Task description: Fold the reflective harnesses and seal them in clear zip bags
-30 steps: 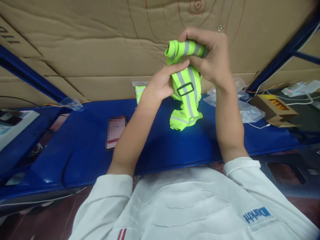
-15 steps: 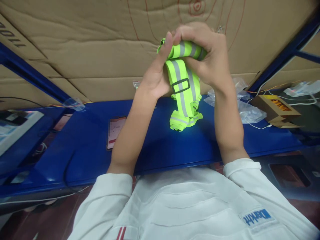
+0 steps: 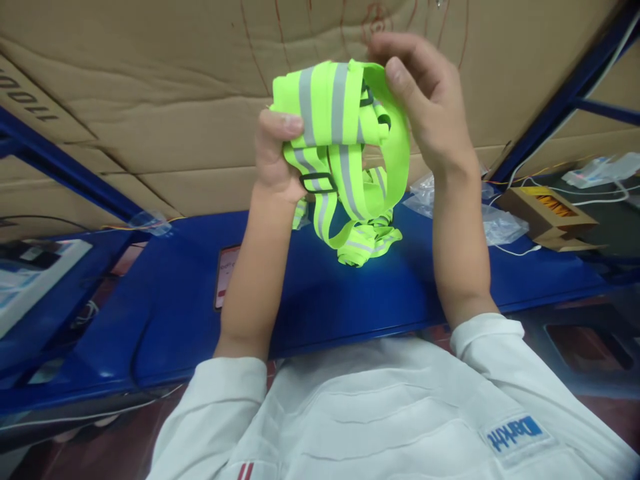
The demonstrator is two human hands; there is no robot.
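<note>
Lime strap (image 3: pixel 323 103) stays pinched in left fingers (image 3: pixel 286 125); right fingers (image 3: pixel 406 81) have spread, seemingly off it.

Left grip (image 3: pixel 275 150): clamped on folded yellow-green reflective strap (image 3: pixel 320 103), black slide buckle (image 3: pixel 319 175) hanging below | Right grip (image 3: pixel 435 100): parted beside strap loop (image 3: pixel 400 160), contact unclear | Blue tabletop (image 3: pixel 370 300): bunched webbing (image 3: pixel 363 250); phone (image 3: pixel 226 273), partly hidden by left forearm (image 3: pixel 260 267); clear bags (image 3: pixel 503 225)

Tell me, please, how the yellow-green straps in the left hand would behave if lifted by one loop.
The straps look floppy, since loops sag below the left hand. They are probably light, being thin bands. The folds could slip apart, as a wide loop bulges loose.
</note>
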